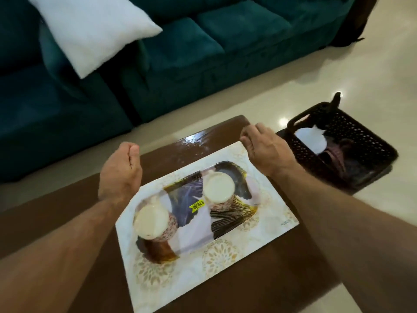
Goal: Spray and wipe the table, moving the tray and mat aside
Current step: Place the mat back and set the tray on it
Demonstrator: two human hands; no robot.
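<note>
Head view: the right hand (264, 150) curls its fingers loosely at the far corner of the pale floral rectangular mat (266, 224) — whether they pinch it I cannot tell. The left hand (119, 172) hovers half-closed, empty. On the mat sits a dark patterned tray (228, 222) carrying two patterned cups (217, 188). Beside the brown wooden table (282, 274), a black perforated basket (365, 141) holds a white cloth (312, 141).

A yellow price sticker (197, 205) sits on the tray (228, 220), between the two cups; seen upside down from the camera, it reads "79.00" with a small currency mark before the number. Near the mat's (270, 213) right edge, just beyond the tray, stands a small grey printed word (286, 224), too faint to read.
</note>
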